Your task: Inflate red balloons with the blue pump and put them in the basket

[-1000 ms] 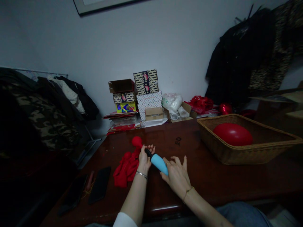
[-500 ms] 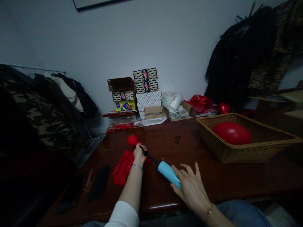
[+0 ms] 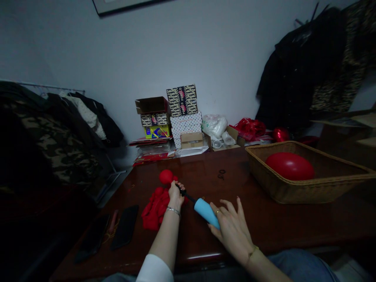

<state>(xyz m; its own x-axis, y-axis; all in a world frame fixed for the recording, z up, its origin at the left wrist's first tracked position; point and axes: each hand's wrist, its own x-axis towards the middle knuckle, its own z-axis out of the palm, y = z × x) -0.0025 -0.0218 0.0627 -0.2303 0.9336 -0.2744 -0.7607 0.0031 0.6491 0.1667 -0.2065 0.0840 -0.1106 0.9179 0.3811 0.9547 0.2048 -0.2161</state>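
Note:
My left hand (image 3: 175, 194) is closed around the black end of a hand balloon pump (image 3: 206, 212). At the far side of that hand is a small, partly inflated red balloon (image 3: 166, 176); its neck is hidden by my fingers. A dark rod runs from there to the pump's light blue barrel. My right hand (image 3: 233, 231) has its palm against the barrel's near end, with thumb and index finger along its sides and the other fingers raised. Under and beside my left wrist lies a heap of limp red balloons (image 3: 153, 212).
A wicker basket (image 3: 276, 191) holding a large red balloon (image 3: 289, 166) stands on the right of the brown table (image 3: 235, 184). Small black rings (image 3: 221, 174) lie mid-table. Two dark flat objects (image 3: 125, 227) are at left. Stacked boxes (image 3: 186, 123) and plastic bags (image 3: 215, 125) line the wall.
My right hand has pushed the blue barrel up and left toward my left hand, so less of the rod shows. The small red balloon looks slightly bigger. The view has shifted a little.

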